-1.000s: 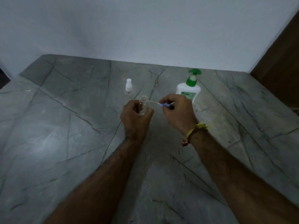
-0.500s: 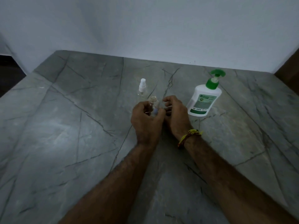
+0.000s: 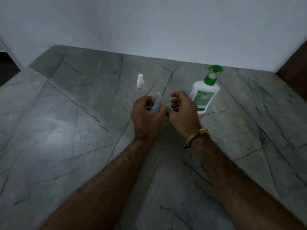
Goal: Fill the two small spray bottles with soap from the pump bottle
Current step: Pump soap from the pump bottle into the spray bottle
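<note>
Two small spray bottles stood on the grey marble counter [image 3: 69, 130], and you had one of them in hand. Your left hand [image 3: 146, 117] was curled round the open clear bottle [image 3: 157, 99], which stood upright with its bare threaded neck rising above your fingers. A small blue piece [image 3: 155, 107] showed against the bottle's lower part inside that same grip, along with a thin pale tube; whether you pinched it against the bottle or it lay inside I could not tell.

Your right hand [image 3: 181, 107] hovered just beside the bottle, fingers loosely curled and holding nothing, the thumb side near your left knuckles. A yellow and red thread band [image 3: 196, 136] circled that wrist.

Behind your left hand, a little further back on the counter, the second spray bottle [image 3: 139, 83] stood upright with its white sprayer top fitted, apart from everything else. The white pump bottle [image 3: 203, 95] with its green pump head stood to the right, just beyond your right hand, whose fingers overlapped its lower left edge in this view. A plain pale wall [image 3: 149, 25] rose behind the counter, and a dark brown panel [image 3: 297, 63] edged the far right.
</note>
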